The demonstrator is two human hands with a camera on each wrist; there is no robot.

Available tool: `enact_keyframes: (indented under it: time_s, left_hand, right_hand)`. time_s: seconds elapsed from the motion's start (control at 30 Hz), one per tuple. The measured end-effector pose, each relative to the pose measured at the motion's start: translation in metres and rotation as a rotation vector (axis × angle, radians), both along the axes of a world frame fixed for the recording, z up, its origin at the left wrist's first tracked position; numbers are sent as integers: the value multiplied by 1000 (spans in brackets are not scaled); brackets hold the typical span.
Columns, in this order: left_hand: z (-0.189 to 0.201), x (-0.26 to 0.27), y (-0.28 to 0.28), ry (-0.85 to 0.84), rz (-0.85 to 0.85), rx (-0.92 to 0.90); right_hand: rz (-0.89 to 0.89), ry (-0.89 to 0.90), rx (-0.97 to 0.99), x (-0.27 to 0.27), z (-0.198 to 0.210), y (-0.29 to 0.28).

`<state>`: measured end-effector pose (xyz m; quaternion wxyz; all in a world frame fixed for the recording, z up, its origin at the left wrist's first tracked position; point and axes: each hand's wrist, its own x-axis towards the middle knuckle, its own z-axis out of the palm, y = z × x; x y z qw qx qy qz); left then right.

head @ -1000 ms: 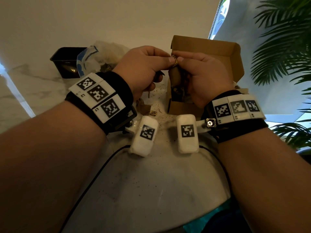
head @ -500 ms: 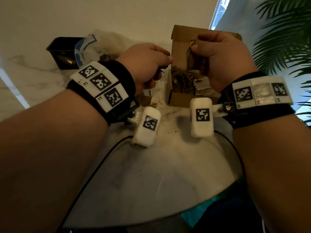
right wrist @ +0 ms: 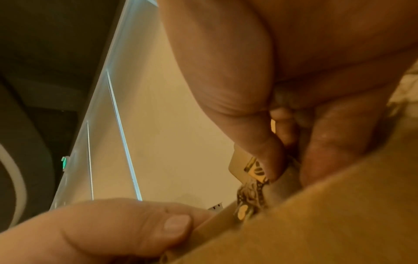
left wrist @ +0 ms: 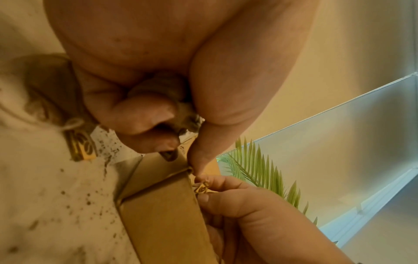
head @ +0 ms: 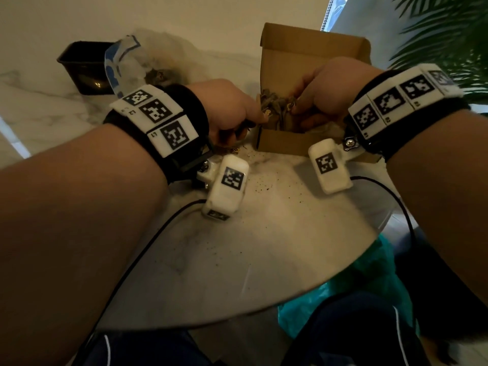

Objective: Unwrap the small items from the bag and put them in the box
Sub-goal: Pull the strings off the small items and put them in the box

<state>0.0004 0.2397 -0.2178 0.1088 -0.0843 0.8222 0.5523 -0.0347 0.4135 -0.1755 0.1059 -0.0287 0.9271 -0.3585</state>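
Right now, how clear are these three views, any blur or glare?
Head view: dim, wide-angle bending, bright window glare top right, cardboard box readable. Left wrist view: left hand close and soft, the box edge sharper. Right wrist view: blurred, warm cast, right hand fills the frame.

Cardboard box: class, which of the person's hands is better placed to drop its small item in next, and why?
Probably the right hand: it pinches a small tagged item directly over the cardboard box. The left hand sits outside its wall.
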Motion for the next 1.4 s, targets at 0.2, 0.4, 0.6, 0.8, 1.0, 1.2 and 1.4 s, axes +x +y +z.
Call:
enact_keyframes:
  time_s: [0.2, 0.4, 0.6, 0.8, 1.0, 1.2, 1.4]
  left_hand:
    - [-1, -3, 0, -15, -10, 7]
    - [-2, -6, 0, -30, -10, 23]
    - [-4, -5, 2, -22, -27, 18]
    - [-2, -2, 3, -28, -20, 12]
    - [3, 5, 7, -10, 69, 98]
    - [8, 9, 4, -25, 217, 338]
    - [20, 11, -8, 76, 246, 334]
  right_hand:
    - [34, 50, 192, -1, 2, -6]
    - [50, -66, 354, -3, -3, -10]
    - [61, -4, 356, -11, -7, -9]
    - [61, -12, 439, -10, -1, -12]
    - [73, 149, 546, -5, 5, -13]
    - [84, 49, 132, 6, 3, -18]
    - [86, -76, 102, 9, -5, -24]
